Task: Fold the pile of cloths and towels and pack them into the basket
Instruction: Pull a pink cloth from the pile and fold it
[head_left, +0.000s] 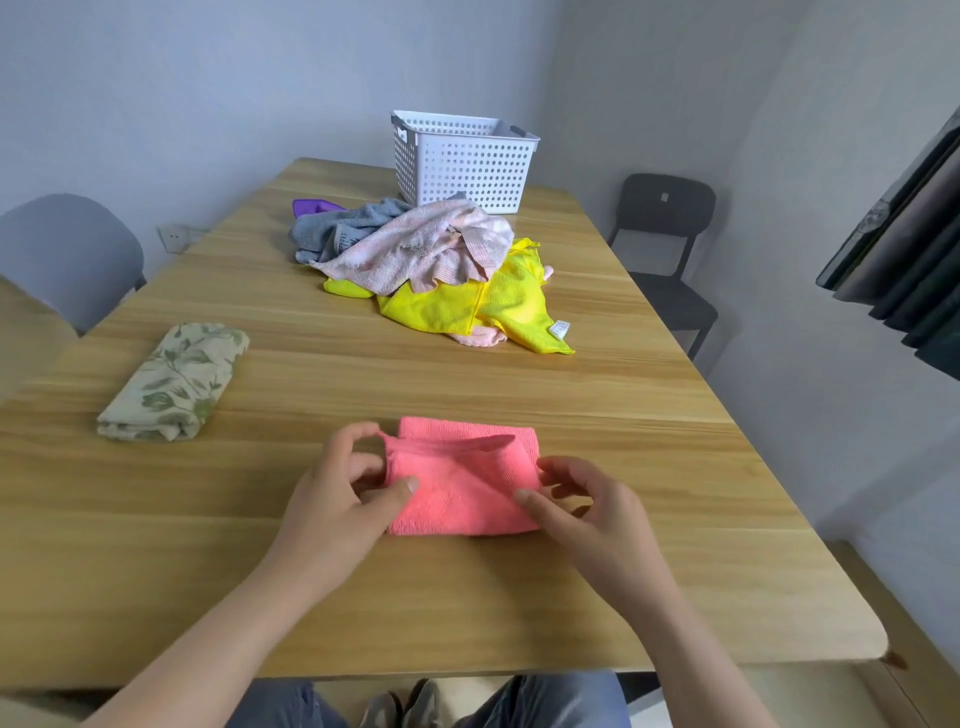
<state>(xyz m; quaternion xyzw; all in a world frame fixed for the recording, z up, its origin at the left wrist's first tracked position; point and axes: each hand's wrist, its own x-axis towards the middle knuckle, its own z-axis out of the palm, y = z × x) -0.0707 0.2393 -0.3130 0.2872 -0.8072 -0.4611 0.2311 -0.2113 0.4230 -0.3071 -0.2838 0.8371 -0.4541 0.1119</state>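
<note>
Low in the middle of the frame both hands pinch the folded pink cloth (462, 483) on the tabletop (571, 405), the left hand (343, 488) at its left edge and the right hand (587, 509) at its right. A folded leaf-print cloth (174, 382) lies at left centre, and the unfolded pile (431, 270) in the upper middle overlaps the lower edge of the white perforated basket (465, 161), whose inside is hidden. The white tag (560, 328) on the yellow cloth is too small to read, and a black chair (665, 244) stands at upper right.
</note>
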